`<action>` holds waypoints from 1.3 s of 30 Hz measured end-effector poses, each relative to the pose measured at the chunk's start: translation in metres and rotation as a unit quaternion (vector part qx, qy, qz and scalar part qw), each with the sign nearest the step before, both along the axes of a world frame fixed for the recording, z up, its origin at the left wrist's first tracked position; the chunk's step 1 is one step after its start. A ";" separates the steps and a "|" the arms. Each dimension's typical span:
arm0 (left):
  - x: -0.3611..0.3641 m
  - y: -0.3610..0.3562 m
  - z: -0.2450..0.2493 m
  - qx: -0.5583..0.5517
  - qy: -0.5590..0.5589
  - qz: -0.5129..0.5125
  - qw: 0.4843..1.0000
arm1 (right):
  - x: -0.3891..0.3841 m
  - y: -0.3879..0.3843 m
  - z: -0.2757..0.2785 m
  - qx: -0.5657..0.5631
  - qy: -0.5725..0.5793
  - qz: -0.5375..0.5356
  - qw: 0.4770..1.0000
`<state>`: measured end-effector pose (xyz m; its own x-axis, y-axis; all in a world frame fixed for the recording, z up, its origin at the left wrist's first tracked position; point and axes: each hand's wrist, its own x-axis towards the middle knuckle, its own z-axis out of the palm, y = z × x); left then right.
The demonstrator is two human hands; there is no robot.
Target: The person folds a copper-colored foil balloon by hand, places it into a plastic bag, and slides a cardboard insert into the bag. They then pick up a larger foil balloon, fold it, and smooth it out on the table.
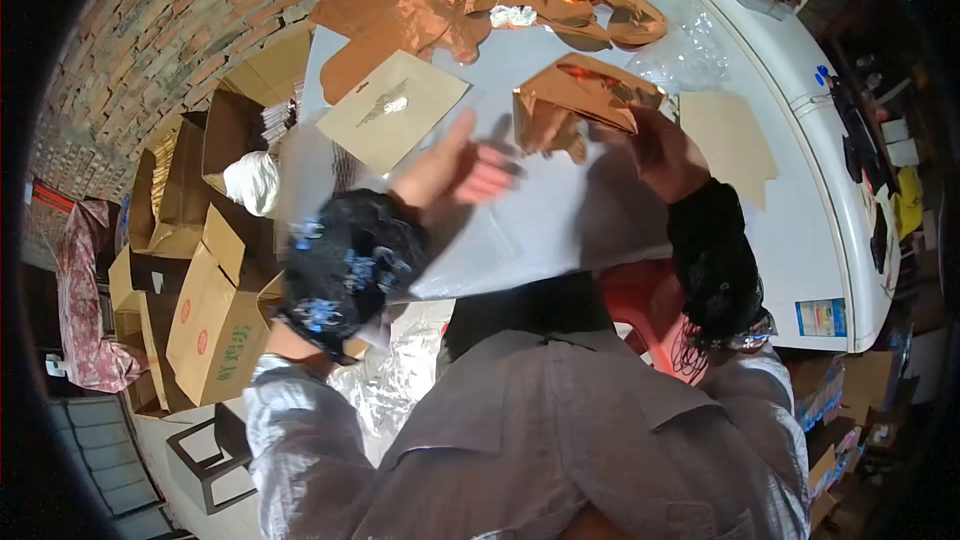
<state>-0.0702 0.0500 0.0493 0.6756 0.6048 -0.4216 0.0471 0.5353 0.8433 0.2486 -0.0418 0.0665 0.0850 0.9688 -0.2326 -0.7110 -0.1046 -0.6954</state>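
Note:
My right hand (668, 156) grips the right edge of a folded copper-coloured foil balloon (565, 90), raised over the table with a crumpled part hanging below it. To the left of it, my left hand (462, 168) is open, thumb up and fingers slightly blurred, touching nothing that I can make out. Close beyond that hand lies a beige card (395, 110) with a hang slot and a printed mark. Flat copper foil balloons (400, 15) spread in a heap across the table's far end, with a small white crumpled piece (513, 16) among them.
The work table (500, 240) has a pale cover. A beige sheet (725, 145) and clear plastic wrap (690, 55) lie on the right, by a white appliance (815, 130). Cardboard boxes (215, 310) stand at left. Part of a red stool (640, 305) shows below the table edge.

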 end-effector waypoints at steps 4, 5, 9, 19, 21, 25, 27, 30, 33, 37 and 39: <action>0.056 -0.059 0.008 -0.022 -0.043 0.124 0.991 | -0.013 -0.018 0.066 0.024 -0.066 0.020 0.997; 0.062 -0.062 -0.002 0.096 -0.015 0.191 0.977 | -0.011 -0.024 0.077 -0.006 -0.094 -0.010 0.995; 0.063 -0.069 0.035 0.656 0.095 0.270 0.698 | -0.032 -0.056 0.130 -0.053 -0.118 -0.152 0.980; 0.114 -0.033 0.029 0.087 -0.277 0.175 0.941 | -0.048 -0.036 0.152 0.044 -0.225 0.069 0.971; 0.104 -0.007 0.005 0.035 -0.224 0.152 0.962 | -0.037 -0.009 0.126 0.047 -0.274 0.065 0.958; 0.086 0.020 -0.041 -0.058 -0.214 0.092 0.971 | 0.008 0.009 0.041 0.060 -0.483 0.052 0.872; 0.085 0.015 -0.042 -0.024 -0.120 0.191 0.974 | 0.015 0.010 0.005 0.082 -0.568 0.044 0.818; 0.083 0.009 -0.048 0.083 -0.074 0.204 0.973 | 0.013 0.004 -0.019 0.210 -0.729 0.061 0.648; 0.082 0.007 -0.075 0.383 0.153 0.148 0.899 | 0.008 0.019 -0.049 0.251 -0.796 0.004 0.551; 0.096 -0.004 -0.065 0.425 0.289 0.104 0.852 | 0.009 0.046 -0.057 0.281 -0.795 0.001 0.538; 0.096 -0.008 -0.049 0.397 0.291 0.100 0.865 | 0.017 0.060 -0.067 0.332 -0.794 -0.010 0.510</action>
<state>0.0259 0.0417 -0.0002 0.3378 0.9397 -0.0537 0.5599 -0.1548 0.8140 0.2659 0.0184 -0.0004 -0.3336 0.7841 0.5233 0.8057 0.5254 -0.2736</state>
